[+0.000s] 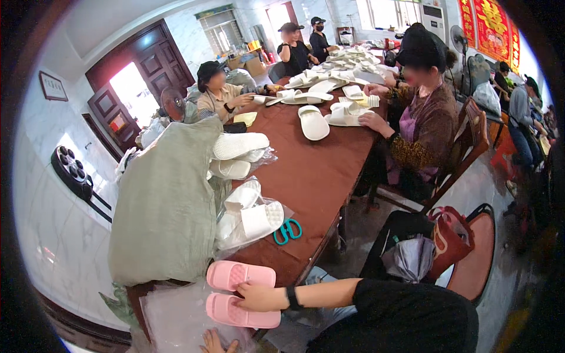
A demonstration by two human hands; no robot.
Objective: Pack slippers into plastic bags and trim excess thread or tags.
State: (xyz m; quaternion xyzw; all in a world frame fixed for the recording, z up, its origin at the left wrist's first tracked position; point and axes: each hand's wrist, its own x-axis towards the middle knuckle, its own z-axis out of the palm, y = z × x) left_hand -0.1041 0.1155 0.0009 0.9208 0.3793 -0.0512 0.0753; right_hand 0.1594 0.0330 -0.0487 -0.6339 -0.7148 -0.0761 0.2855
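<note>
Two pink slide slippers lie side by side at the near end of the table, the far slipper [259, 274] and the near slipper [259, 319]. My right hand [262, 297] reaches across from the right and grips them where they meet, its fingertips at the straps. Below them my left hand [218, 342] shows only in part at the lower edge, fingers spread flat on a stack of clear plastic bags [168, 312]. White slippers [253, 223] in clear plastic lie just beyond the pink pair, beside teal-handled scissors [288, 232].
A bulging grey-green sack [170, 206] stands along the left, with more white slippers [240, 145] by it. The brown-covered table [312, 176] runs away to a heap of white slippers [353, 62]. Co-workers sit around it. A chair with bags [453, 241] stands right.
</note>
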